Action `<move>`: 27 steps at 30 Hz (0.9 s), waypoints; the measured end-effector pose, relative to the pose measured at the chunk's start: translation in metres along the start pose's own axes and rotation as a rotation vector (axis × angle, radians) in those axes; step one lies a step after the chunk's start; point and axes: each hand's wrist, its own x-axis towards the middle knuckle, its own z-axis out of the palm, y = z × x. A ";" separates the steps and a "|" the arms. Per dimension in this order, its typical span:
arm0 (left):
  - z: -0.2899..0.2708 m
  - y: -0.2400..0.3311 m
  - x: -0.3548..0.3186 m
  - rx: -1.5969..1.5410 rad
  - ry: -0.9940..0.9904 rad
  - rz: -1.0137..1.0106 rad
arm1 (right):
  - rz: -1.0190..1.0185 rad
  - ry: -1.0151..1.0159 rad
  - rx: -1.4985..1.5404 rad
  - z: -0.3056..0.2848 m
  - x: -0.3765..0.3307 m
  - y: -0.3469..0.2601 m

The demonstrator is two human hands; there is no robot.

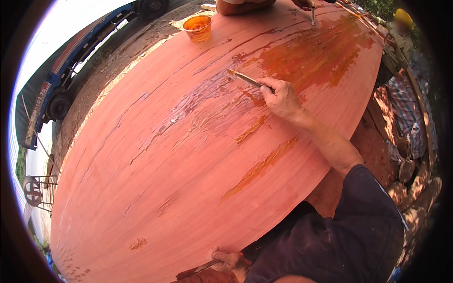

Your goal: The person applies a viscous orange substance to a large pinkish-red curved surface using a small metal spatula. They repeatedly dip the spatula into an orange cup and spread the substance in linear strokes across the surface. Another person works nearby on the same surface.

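A broad, curved slab of reddish wood [188, 198] fills the view, with cracks and wet orange-brown patches. Over its middle, my right hand [283, 100] is closed round the handle of a flat brush [245, 79], seen nearly edge-on. The brush's tan tip lies over a dark, cracked strip of wood. At the slab's near edge, my left hand [228, 261] grips a narrow-handled tool [204, 267] with a dark, flat end; its exact kind is unclear. A glossy orange coating [306, 52] covers the wood beyond my right hand.
A clear tub of orange liquid [198, 29] stands on the slab's far left side. A co-worker's hand holds another brush [313, 17] at the far edge. Another person in a yellow hat [404, 18] is at far right. A blue truck [59, 70] stands left; logs [420, 207] lie right.
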 end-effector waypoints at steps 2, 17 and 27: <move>0.000 0.001 -0.001 0.037 0.006 0.005 | 0.122 -0.057 0.062 -0.003 0.001 0.000; 0.000 0.005 0.003 0.046 -0.017 0.000 | -0.400 -0.022 -0.392 0.017 -0.020 -0.019; 0.005 0.005 -0.001 -0.041 0.023 -0.028 | -0.319 -0.002 -0.329 0.024 -0.003 -0.017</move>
